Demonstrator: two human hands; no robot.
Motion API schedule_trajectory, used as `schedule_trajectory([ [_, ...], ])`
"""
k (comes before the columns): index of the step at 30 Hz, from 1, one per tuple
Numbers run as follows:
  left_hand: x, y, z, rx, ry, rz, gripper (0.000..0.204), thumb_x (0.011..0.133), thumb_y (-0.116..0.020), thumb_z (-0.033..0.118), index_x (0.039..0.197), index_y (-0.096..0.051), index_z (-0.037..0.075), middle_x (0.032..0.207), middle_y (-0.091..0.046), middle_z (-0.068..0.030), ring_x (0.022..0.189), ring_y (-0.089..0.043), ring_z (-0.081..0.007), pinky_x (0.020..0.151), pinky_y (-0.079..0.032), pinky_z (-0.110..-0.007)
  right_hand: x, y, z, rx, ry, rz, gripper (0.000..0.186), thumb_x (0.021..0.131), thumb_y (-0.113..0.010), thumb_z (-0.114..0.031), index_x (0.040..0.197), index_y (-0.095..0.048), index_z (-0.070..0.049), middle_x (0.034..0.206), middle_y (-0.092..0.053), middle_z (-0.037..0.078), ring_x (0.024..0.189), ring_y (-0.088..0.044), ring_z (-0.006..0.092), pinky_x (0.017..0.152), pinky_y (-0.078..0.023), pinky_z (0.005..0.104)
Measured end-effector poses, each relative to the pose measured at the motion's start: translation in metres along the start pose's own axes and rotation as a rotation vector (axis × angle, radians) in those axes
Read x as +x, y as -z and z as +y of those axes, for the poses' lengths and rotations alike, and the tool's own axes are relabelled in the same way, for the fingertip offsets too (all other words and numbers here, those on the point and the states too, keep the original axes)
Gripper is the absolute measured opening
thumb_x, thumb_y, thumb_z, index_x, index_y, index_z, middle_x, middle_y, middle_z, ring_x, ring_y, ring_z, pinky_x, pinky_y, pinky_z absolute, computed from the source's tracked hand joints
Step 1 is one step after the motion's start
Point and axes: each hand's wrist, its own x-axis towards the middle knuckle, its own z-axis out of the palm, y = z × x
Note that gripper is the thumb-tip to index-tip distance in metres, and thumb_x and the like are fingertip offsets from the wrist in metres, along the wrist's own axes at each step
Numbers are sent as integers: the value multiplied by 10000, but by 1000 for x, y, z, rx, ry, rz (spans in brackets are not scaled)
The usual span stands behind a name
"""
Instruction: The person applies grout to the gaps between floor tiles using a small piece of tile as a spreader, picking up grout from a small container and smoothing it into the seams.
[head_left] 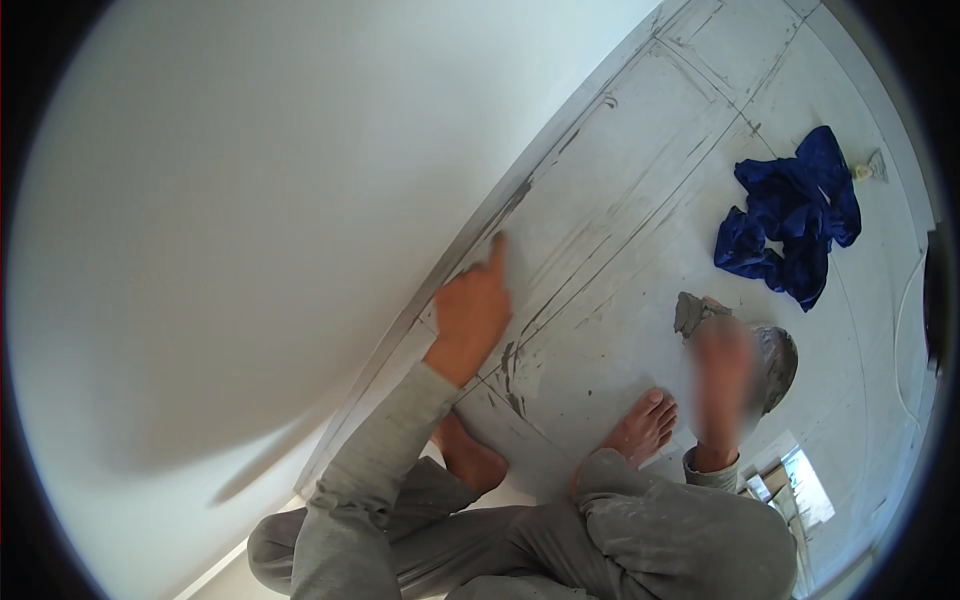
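My left hand (474, 310) holds nothing; its index finger is stretched out onto the tiled floor (590, 225) beside a dark-smeared joint along the white wall's base, the other fingers curled. My right hand (722, 370) is smeared by blur over a rounded container (775, 365) coated in grey paste, so its fingers and anything in them cannot be made out. A grey, paste-covered piece (690, 315) lies just behind that hand.
A crumpled dark blue cloth (800, 215) lies at the right, a small scraper-like item (872, 168) beside it. The white wall (230, 220) rises on the left. My bare feet (640, 425) are below my hands. A pale cord (900, 330) runs along the right.
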Motion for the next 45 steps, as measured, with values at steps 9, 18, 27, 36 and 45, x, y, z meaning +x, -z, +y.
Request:
schedule_trajectory([
  [9, 57, -10, 30, 249, -76, 23, 884, 824, -650, 88, 1594, -239, -58, 662, -687, -66, 576, -689, -215, 520, -526, -348, 0, -10, -4, -25, 6, -21, 355, 1004, -620, -105, 1331, -631, 34, 1176, -710, 86, 1027, -672, 137, 862, -547, 273],
  [18, -21, -14, -6, 90, -45, -152, 914, 804, -681, 191, 1565, -254, -80, 744, -691, -131, 667, -709, -296, 571, -544, -442, 5, -10, 1, -8, -7, -35, 347, 1004, -624, -105, 1325, -639, 26, 1157, -717, 77, 1012, -679, 135, 865, -554, 276],
  [27, 116, 36, 46, -228, -88, 3, 834, 877, -584, 183, 1625, -229, 84, 830, -703, -201, 742, -699, -394, 663, -554, -529, 2, -19, -4, 1, 2, -30, 341, 1002, -630, -115, 1315, -648, 20, 1146, -719, 72, 1012, -675, 130, 857, -554, 283],
  [36, 51, 15, 46, -26, 14, -81, 812, 855, -603, 176, 1604, -310, 63, 782, -707, -171, 705, -714, -328, 600, -547, -492, 8, 1, 2, -43, -16, -2, 347, 1006, -628, -119, 1321, -641, 25, 1163, -716, 78, 1015, -674, 126, 852, -552, 271],
  [45, 108, 18, 90, 208, 1, -39, 898, 844, -659, 134, 1595, -215, -79, 730, -696, -43, 645, -690, -183, 556, -496, -355, 9, -25, -3, 8, 5, -70, 377, 1009, -634, -120, 1351, -613, 36, 1187, -703, 91, 1041, -663, 140, 872, -544, 278],
])
